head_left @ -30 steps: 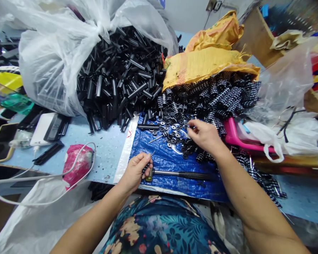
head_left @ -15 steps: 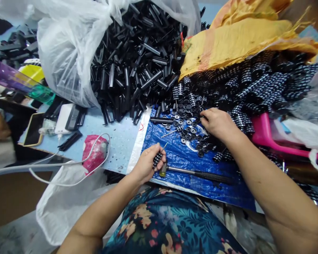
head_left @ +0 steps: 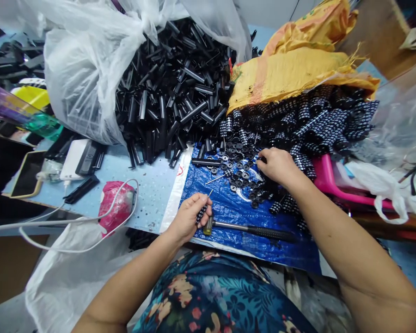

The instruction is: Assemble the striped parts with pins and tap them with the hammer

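Observation:
My left hand [head_left: 186,216] is closed around a small black cylinder [head_left: 201,213] printed with white characters. A thin metal pin [head_left: 211,193] sticks up from its end. My right hand [head_left: 278,166] is at the right edge of a scatter of small black discs with centre holes [head_left: 244,175]. Its fingers are pinched; a bit of something dark shows between them, too small to name. Between the hands, another thin metal rod [head_left: 215,179] lies on the blue plastic sheet [head_left: 225,203]. Just below my left hand rests a hammer [head_left: 234,226] with a yellowish face and black grip.
A clear plastic bag [head_left: 86,78] spills black channel-shaped pieces [head_left: 180,92] at the back. A yellow woven sack [head_left: 280,74] spills printed black cylinders [head_left: 329,125]. A pink tray [head_left: 327,178] stands right. Left are a phone [head_left: 27,175], white power bank [head_left: 75,159], cable and pink bundle [head_left: 115,206].
The view has shifted, so the whole scene sits slightly left and lower. My right hand stays by the discs, its fingers now pinched around something dark. My left hand keeps its hold on the printed cylinder.

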Demonstrator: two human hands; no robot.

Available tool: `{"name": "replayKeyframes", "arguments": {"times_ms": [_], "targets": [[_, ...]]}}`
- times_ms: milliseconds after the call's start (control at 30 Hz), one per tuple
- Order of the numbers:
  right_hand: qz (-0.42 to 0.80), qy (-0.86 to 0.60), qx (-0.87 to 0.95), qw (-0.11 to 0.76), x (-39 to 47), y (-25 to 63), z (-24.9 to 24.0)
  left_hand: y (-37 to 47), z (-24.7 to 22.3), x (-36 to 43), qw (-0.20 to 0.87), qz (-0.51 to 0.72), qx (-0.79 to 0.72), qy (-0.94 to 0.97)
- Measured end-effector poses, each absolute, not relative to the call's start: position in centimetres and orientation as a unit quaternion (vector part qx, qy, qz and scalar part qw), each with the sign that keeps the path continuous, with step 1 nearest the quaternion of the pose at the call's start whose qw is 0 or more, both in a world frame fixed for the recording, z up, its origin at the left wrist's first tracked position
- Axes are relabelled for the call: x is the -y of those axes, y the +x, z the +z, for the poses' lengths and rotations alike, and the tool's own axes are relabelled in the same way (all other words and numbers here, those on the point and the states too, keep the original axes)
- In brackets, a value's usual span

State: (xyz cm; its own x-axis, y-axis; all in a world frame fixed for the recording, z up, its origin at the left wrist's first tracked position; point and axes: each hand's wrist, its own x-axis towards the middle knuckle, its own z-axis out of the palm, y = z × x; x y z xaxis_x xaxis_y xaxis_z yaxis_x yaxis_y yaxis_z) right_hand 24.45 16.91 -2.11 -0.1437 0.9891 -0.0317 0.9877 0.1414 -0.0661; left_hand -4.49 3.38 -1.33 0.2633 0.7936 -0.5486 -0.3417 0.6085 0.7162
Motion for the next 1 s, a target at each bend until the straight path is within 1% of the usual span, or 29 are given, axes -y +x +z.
{"name": "replayKeyframes", "arguments": {"times_ms": [67, 100, 200, 233, 300, 400, 633, 733, 833, 900, 1000], "targets": [[0.080, -0.663, 0.741, 0.075, -16.0, 25.0, -1.4, -4.6, -1.4, -3.3, 0.760, 0.371, -0.478, 0.238], [0.122, -0.663, 0.729, 0.119, -15.2, 25.0, -0.9, -4.6, -1.4, -3.3, 0.758, 0.370, -0.479, 0.241], [0.323, -0.612, 0.677, 0.250, -11.5, 23.6, 0.6, -4.3, -1.1, -3.2, 0.757, 0.358, -0.476, 0.271], [0.398, -0.579, 0.655, 0.280, -10.1, 22.8, 1.0, -4.1, -0.8, -3.2, 0.759, 0.349, -0.468, 0.287], [0.519, -0.517, 0.601, 0.320, -7.5, 20.8, 1.4, -3.6, -0.2, -3.1, 0.768, 0.328, -0.447, 0.321], [0.609, -0.471, 0.532, 0.352, -5.0, 18.7, 1.2, -3.1, 0.7, -3.1, 0.775, 0.305, -0.418, 0.363], [0.649, -0.452, 0.501, 0.351, -3.6, 18.5, 0.6, -3.5, 1.4, -2.2, 0.765, 0.278, -0.424, 0.396], [0.606, -0.453, 0.559, 0.340, -3.4, 18.7, 1.2, -3.7, 1.3, -1.8, 0.749, 0.269, -0.433, 0.423], [0.534, -0.426, 0.669, 0.294, -3.3, 18.8, 1.8, -3.7, 1.2, -1.5, 0.739, 0.253, -0.432, 0.450], [0.524, -0.415, 0.689, 0.280, -3.1, 19.0, 1.9, -3.6, 1.2, -1.3, 0.749, 0.261, -0.425, 0.435], [0.572, -0.444, 0.606, 0.329, -2.4, 19.1, 1.2, -3.3, 1.1, -1.0, 0.766, 0.297, -0.414, 0.393]]}}
